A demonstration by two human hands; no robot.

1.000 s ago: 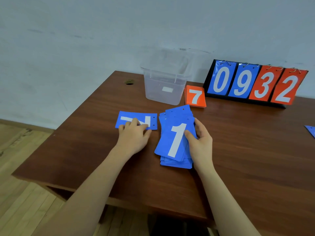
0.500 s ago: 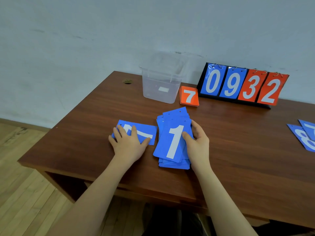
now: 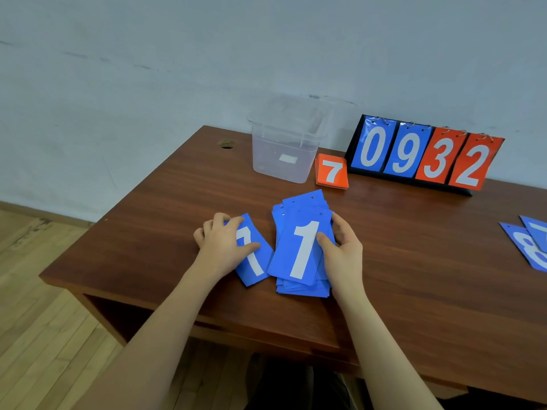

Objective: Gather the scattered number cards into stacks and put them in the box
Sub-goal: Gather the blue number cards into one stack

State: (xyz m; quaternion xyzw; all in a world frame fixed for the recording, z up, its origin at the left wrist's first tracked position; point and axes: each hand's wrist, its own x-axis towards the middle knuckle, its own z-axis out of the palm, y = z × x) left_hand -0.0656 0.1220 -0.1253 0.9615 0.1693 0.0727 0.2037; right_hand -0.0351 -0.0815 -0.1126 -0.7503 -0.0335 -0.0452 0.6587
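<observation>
A stack of blue number cards [image 3: 299, 250] lies on the wooden table [image 3: 414, 261], topped by a card showing a white 1. My right hand [image 3: 340, 250] grips its right edge, thumb on top. Just left of the stack lies a single blue card [image 3: 253, 261], turned nearly lengthwise. My left hand [image 3: 220, 245] holds it, fingers curled over its far end and thumb across its face. The clear plastic box [image 3: 285, 143] stands at the back. An orange stack with a 7 on top [image 3: 331, 173] lies beside it. Two blue cards [image 3: 529, 247] lie at the right edge.
A black flip scoreboard [image 3: 426, 155] reading 0932 stands at the back right against the wall. A cable hole [image 3: 226, 144] sits in the table's far left corner. The table's front edge runs close under my forearms; wooden floor lies to the left.
My left hand has turned the single blue card from lying sideways to nearly lengthwise and drawn it closer to the stack. My right hand stays on the stack.
</observation>
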